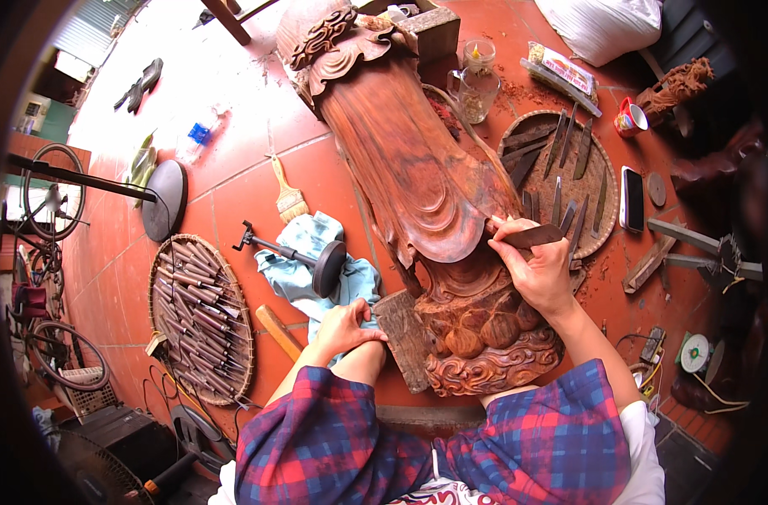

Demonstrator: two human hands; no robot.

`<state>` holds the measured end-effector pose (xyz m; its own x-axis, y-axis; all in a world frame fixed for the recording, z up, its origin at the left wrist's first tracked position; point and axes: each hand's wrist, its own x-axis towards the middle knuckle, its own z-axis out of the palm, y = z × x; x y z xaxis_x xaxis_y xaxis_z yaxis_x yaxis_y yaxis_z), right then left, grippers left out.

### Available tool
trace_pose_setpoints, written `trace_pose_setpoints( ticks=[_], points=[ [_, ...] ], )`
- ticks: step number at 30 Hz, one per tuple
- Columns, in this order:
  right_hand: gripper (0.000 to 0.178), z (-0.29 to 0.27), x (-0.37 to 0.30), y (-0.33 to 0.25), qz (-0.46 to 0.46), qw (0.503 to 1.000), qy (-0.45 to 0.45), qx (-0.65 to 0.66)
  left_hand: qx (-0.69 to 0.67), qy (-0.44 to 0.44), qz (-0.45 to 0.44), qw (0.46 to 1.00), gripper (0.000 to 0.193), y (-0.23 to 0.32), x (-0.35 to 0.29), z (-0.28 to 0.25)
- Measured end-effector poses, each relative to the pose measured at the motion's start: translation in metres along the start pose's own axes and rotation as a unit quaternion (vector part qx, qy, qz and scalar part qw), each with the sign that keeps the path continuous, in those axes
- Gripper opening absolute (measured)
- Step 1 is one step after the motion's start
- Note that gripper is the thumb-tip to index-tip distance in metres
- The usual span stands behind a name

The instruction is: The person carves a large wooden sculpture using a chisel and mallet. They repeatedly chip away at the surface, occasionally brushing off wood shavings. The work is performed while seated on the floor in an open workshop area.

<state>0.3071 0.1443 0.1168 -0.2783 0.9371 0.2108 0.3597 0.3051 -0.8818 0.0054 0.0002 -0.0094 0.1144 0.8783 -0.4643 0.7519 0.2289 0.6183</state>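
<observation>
Our right hand (542, 271) is closed around a flat dark carving tool (531, 236), fingers wrapped over its handle end so that the blade lies against the robe folds of the large red-brown wooden statue (418, 181). We hold it low and nearly flat to the surface, which suits scraping or paring along the grain, not chopping into it. Our left hand (344, 326) lies on the floor side of the piece, fingers curled over the edge of a rough wooden block (403, 337) that rests against the statue's carved lotus base (485, 349); that grip looks meant to brace both us and the work.

The statue lies lengthwise on the red tiled floor (232, 202), head end away from us and base between our knees, so the robe is within easy reach. A round woven tray of flat blades (561, 172) sits just beside the right hand, near enough for swapping tools. A second woven tray of handled chisels (200, 316) lies to the left, well apart. A black mallet (312, 259) rests on a pale blue cloth (304, 282) near the left hand, with a paintbrush (288, 195) beyond it for clearing dust, we judge.
</observation>
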Motion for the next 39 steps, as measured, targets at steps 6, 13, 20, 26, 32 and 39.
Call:
trace_pose_setpoints(
  ticks=[6,13,20,26,32,39],
  points=[
    [0.004,-0.001,0.006,-0.008,0.015,0.998,-0.007,-0.053,0.008,0.012,0.033,0.999,0.06,-0.005,-0.004,-0.001],
    [0.006,-0.005,0.0,-0.005,-0.021,0.999,-0.032,-0.022,0.03,-0.002,0.048,0.998,0.064,-0.008,-0.007,-0.003],
    [0.006,0.002,0.0,-0.006,0.009,1.0,0.027,-0.004,0.041,-0.007,0.037,0.998,0.065,-0.017,-0.002,0.005],
    [0.007,0.0,0.006,-0.014,0.048,0.998,-0.009,-0.037,0.044,0.002,0.038,0.998,0.066,-0.017,-0.005,0.005],
    [0.008,-0.001,0.002,-0.008,0.005,1.0,-0.028,-0.014,0.03,0.007,0.046,0.998,0.067,-0.019,-0.004,0.007],
    [0.009,-0.013,0.014,-0.017,0.044,0.99,-0.129,-0.027,0.016,0.013,0.055,0.998,0.067,-0.018,-0.006,0.005]
  ],
)
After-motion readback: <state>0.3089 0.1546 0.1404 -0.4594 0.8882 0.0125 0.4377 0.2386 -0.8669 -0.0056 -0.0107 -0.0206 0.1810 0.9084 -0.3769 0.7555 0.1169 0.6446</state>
